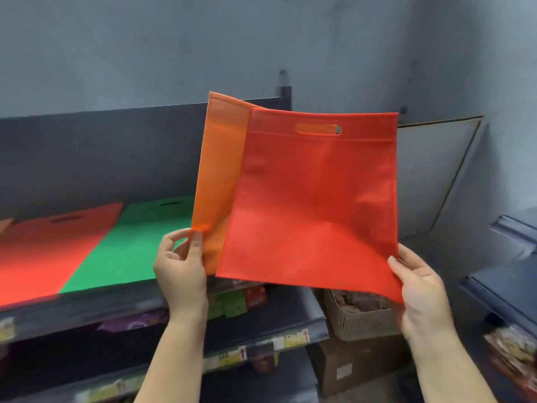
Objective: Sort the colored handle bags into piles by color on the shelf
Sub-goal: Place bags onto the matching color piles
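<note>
- Head camera showed two flat non-woven handle bags held upright in the air in front of the shelf: a red fabric bag with a slot handle (313, 205) in front, and an orange fabric bag (220, 175) behind it, jutting out past the red one's left edge.
- The left hand (181, 269) pinched the orange bag's lower left corner between thumb and curled fingers; the red bag's lower left corner hung just beside that hand.
- The right hand (421, 295) gripped the red bag's lower right corner, thumb on the front face and fingers hidden behind the fabric.
- The red bag's top edge ran roughly level, with orange showing through the handle slot.
- On the dark top shelf board (101, 301) lay a flat green handle bag (136, 245), its right side hidden behind the held bags, and to its left a flat red bag pile (46, 254), the two touching along a slanted edge; both reached close to the shelf's front edge.
- An orange sliver (5, 223) showed at the far left edge.
- Behind them the dark back panel (101, 158) rose, with bare board between it and the bags' handle ends.
- Lower right stood a beige slotted plastic basket (357, 321), beneath the red bag's bottom edge.
</note>
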`<state>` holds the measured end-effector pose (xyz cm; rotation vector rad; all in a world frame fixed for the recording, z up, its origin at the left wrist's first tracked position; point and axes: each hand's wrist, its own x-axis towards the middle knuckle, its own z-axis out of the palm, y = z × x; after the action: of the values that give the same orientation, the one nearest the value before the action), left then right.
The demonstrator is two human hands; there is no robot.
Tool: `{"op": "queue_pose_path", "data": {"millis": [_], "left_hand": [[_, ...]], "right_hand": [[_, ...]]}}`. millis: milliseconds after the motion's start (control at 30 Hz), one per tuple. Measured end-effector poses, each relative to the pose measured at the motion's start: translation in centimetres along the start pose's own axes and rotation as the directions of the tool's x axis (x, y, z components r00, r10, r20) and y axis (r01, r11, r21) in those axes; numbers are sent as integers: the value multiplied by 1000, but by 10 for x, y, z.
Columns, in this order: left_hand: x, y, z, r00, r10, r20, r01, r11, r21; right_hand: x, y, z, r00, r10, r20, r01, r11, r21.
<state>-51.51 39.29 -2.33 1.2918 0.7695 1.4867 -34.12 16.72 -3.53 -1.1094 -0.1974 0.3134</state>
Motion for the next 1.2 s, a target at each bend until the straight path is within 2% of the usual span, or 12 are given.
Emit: {"op": "queue_pose_path", "data": {"millis": [167, 400, 667, 1067, 1200], "left_hand": [[54, 6, -78, 991, 45, -128, -37, 997, 63], [114, 10, -179, 966, 38, -257, -6, 992, 126], [165, 14, -272, 947, 17, -321, 28, 990, 137], [180, 28, -380, 861, 42, -507, 45, 987, 157], [184, 30, -408, 833, 92, -545, 25, 979, 202]], "right_hand": [[-12, 36, 87, 991, 68, 118, -74, 996, 47], [-44, 78, 196, 957, 94, 276, -107, 994, 32], [-83, 123, 298, 919, 119, 376, -163, 983, 88], [-135, 167, 384, 800, 294, 522, -342, 940, -6], [-143, 178, 404, 789, 315, 527, -356, 934, -26]]}}
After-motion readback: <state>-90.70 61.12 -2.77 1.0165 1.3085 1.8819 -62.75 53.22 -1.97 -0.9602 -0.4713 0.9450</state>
